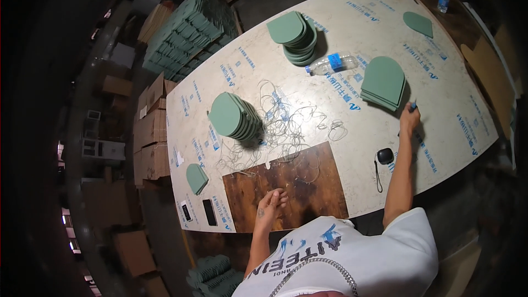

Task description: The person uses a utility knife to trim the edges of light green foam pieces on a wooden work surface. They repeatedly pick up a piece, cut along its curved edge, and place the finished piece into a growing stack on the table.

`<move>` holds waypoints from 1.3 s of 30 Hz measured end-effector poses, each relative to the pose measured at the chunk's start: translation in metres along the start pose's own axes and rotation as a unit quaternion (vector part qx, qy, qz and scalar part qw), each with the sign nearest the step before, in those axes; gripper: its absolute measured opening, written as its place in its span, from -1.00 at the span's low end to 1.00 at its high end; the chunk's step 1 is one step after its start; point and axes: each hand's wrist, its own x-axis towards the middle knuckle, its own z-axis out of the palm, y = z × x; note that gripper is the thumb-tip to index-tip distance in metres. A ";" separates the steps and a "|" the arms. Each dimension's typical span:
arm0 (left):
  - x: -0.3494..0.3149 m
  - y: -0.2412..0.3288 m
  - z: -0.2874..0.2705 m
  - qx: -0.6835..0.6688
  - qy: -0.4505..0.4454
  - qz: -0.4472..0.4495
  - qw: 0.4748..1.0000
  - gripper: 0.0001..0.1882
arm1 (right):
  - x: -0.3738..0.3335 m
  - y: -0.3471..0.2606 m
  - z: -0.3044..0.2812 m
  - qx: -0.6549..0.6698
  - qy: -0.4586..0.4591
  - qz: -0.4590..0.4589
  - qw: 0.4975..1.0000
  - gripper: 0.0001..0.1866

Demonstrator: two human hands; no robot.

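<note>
My left hand (271, 203) is above a brown wood-grain board (324, 187), its fingers drawn together; whatever is between them, if anything, is too small to make out. At the right, my right hand (409, 117) is closed round a small dark-blue object (414, 104) whose kind I cannot tell. Just beyond that hand stands a stack of green arch-shaped pieces (385, 76). Another green stack (230, 114) is left of centre, and a taller, uneven one (287, 27) sits at the far side. Thin tangled string (286, 118) lies across the middle, partly over the board.
A clear bottle (336, 62) lies on its side by the far stack. Single green pieces (196, 179) rest near the table's left and far right edges. Two phones lie front left; a black case (385, 156) with a strap sits front right. Cartons (151, 132) stand beyond the left edge.
</note>
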 end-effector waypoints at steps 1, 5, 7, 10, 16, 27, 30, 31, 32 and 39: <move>0.000 -0.001 -0.001 -0.006 0.005 -0.004 1.000 -0.49 | -0.003 0.018 -0.007 0.005 0.002 -0.011 1.000 -0.61; 0.021 0.003 -0.022 -0.058 0.034 -0.024 0.997 -0.59 | -0.072 0.038 -0.036 0.147 -0.120 0.117 0.975 -0.70; 0.045 0.010 -0.043 -0.141 0.032 -0.042 0.989 -0.64 | -0.103 0.024 -0.063 0.137 -0.175 0.165 0.961 -0.71; 0.124 0.011 -0.101 -0.246 0.004 -0.023 0.969 -0.67 | -0.128 0.016 -0.097 0.224 -0.185 0.172 0.941 -0.73; 0.259 0.042 -0.183 -0.226 0.170 0.055 0.958 -0.71 | -0.151 -0.039 -0.183 0.316 -0.100 0.217 0.918 -0.69; 0.343 0.089 -0.182 -0.208 0.076 -0.018 0.975 -0.81 | -0.304 -0.028 -0.336 0.462 0.102 0.145 0.869 -0.68; 0.354 0.104 -0.190 -0.188 0.104 0.043 0.976 -0.78 | -0.361 -0.021 -0.365 0.494 0.144 0.140 0.846 -0.68; 0.355 0.101 -0.188 -0.157 0.091 0.029 0.983 -0.74 | -0.378 -0.023 -0.379 0.501 0.152 0.133 0.841 -0.68; 0.354 0.103 -0.185 -0.123 0.076 0.020 0.989 -0.70 | -0.395 -0.023 -0.395 0.523 0.143 0.117 0.832 -0.68; 0.393 0.094 -0.220 -0.234 0.115 0.027 0.965 -0.83 | -0.488 -0.053 -0.452 0.526 0.202 0.042 0.825 -0.70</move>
